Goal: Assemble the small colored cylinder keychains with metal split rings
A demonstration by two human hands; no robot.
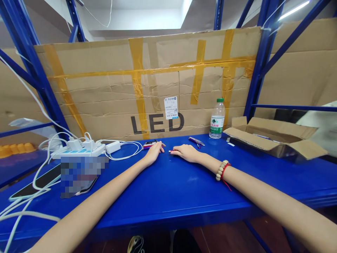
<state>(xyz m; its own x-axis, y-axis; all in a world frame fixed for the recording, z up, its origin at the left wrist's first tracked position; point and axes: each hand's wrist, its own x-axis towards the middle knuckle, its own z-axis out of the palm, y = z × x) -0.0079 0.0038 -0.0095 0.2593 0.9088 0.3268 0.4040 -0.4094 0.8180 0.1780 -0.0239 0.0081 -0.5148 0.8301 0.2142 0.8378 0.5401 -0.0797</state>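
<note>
My left hand [154, 153] rests on the blue shelf top [168, 189], fingers apart and holding nothing. Just behind it lies a small flat pack with red and purple parts [149, 144], partly hidden by the hand. Across a narrow gap, my right hand [185, 153] is closed on a slim red item with a silver tip [171, 151]; most of it is hidden under the fingers, so its kind does not show. Behind the right hand is a purple tool with silver, plier-like ends [196, 141], untouched.
A water bottle with a green cap [217, 119] stands at the back right, beside an open cardboard box [273, 135]. On the left are a power strip [79, 151], white cables, a charger block [113, 147] and a phone [39, 181]. A large carton [110, 95] walls the back.
</note>
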